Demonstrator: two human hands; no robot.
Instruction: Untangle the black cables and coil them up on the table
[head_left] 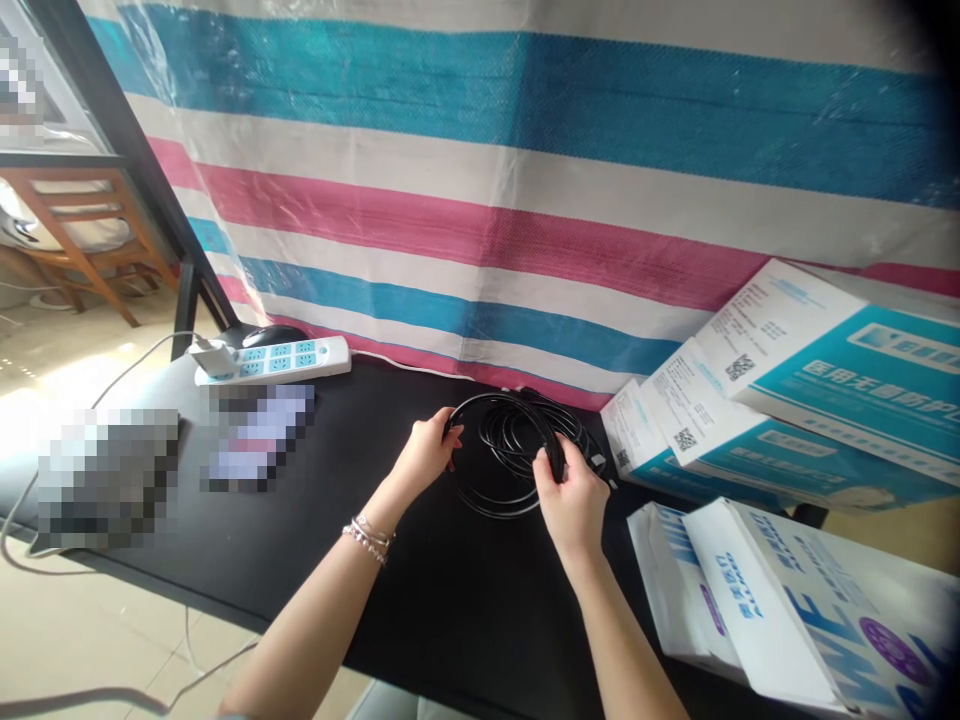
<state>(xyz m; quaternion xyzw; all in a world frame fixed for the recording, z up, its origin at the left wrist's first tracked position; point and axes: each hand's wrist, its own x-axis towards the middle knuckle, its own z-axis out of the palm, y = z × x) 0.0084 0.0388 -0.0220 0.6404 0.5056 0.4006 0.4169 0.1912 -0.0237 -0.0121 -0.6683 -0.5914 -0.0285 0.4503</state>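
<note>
A coiled black cable [491, 512] is held between my two hands, just above the black table [465, 600]. On its left side, my left hand [427, 455] is closed around the loop, with a bracelet at the wrist. My right hand [574, 490] grips the bundled strands on the right side of the loop. Behind the held loop lies more coiled black cable [499, 440] on the table; whether the two are one piece I cannot tell.
A white power strip [292, 362] with a plugged-in adapter [210, 355] stands at the back left, near a dark mouse [274, 335]. Blue-and-white boxes [847, 380] and white boxes [780, 610] fill the right. A striped sheet [450, 200] hangs behind the table.
</note>
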